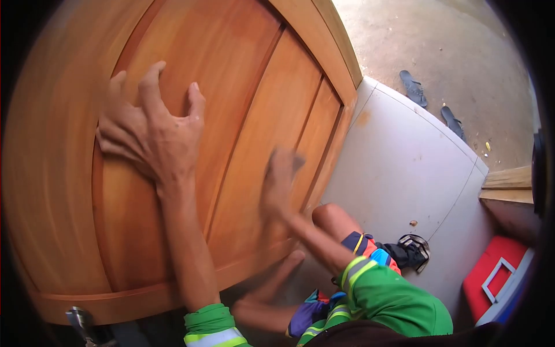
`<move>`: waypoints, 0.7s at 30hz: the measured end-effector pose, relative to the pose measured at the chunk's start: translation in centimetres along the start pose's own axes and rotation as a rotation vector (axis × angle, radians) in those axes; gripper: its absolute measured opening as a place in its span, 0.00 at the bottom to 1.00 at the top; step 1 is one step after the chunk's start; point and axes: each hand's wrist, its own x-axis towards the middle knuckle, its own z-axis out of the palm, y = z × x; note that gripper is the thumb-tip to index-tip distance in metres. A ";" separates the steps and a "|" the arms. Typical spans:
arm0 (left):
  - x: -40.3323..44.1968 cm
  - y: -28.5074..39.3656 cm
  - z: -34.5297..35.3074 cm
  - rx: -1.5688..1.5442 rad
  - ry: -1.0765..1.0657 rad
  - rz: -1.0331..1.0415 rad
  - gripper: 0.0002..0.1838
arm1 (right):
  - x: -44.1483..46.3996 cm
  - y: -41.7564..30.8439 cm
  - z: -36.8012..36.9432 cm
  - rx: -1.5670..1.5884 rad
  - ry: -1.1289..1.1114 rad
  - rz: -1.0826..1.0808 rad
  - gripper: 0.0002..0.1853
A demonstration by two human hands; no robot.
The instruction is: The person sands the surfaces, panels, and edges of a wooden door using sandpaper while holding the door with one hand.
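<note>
A brown wooden panelled door fills the left and middle of the head view. Against its upper panel rests my left hand, fingers spread and bent, holding nothing. My right hand is smeared by motion over a lower panel to the right. It grips a small dark grey piece, perhaps sandpaper, mostly hidden by the fingers and pressed close to the wood. Green sleeves with reflective bands cover both upper arms.
My bent legs are below the door, a knee near its edge. A metal door handle is at lower left. Dark cloth lies on the tiled floor. A red case stands at right; flip-flops lie outside.
</note>
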 end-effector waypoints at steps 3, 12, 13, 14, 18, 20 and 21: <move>-0.2 0.1 0.1 0.006 0.012 -0.012 0.26 | 13.6 0.4 0.1 0.089 0.165 0.164 0.29; -0.1 -0.5 0.7 0.012 0.001 -0.007 0.23 | -6.4 -0.5 -2.1 -0.015 -0.225 0.110 0.35; 0.0 -0.3 0.9 0.013 0.009 -0.021 0.23 | -0.5 0.8 -0.3 0.046 0.033 0.276 0.30; 0.0 -0.3 0.9 0.017 0.013 -0.030 0.23 | 6.7 -0.9 -0.3 0.033 0.175 0.324 0.27; 0.1 0.7 0.7 0.032 0.045 -0.039 0.23 | 16.0 -11.8 -0.7 -0.087 -0.230 0.119 0.31; 0.0 0.6 0.3 -0.019 0.034 -0.049 0.22 | 8.4 -13.3 -1.6 -0.134 -0.346 -0.082 0.33; 0.2 0.6 0.3 -0.022 0.031 -0.053 0.22 | 3.2 -8.4 -0.8 -0.089 -0.308 -0.286 0.34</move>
